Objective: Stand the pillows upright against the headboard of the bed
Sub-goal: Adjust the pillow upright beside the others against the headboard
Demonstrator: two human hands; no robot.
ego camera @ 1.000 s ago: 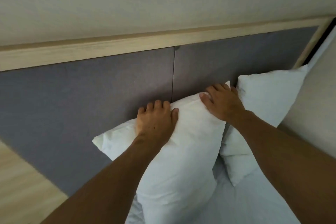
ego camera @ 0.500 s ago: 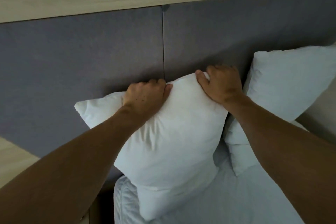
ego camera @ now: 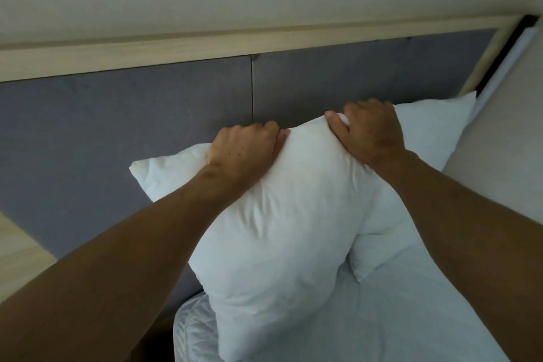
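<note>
A white pillow (ego camera: 282,226) stands on end at the left side of the bed, its top edge close to the grey padded headboard (ego camera: 147,120). My left hand (ego camera: 245,151) clutches that top edge left of centre, fingers curled over it. At the pillow's upper right corner my right hand (ego camera: 371,129) grips it the same way. A second white pillow (ego camera: 423,138) leans upright against the headboard to the right, partly hidden behind the first one and my right arm.
The bed's white sheet (ego camera: 382,311) fills the lower right. A pale wooden rail (ego camera: 205,47) caps the headboard, with a plain wall above. A light wooden surface (ego camera: 20,247) lies at the left, and a beige panel (ego camera: 505,138) stands at the right.
Both hands went from lying flat on the pillow's top edge to clenching it. The pillow now bulges more towards me and its top has shifted slightly right.
</note>
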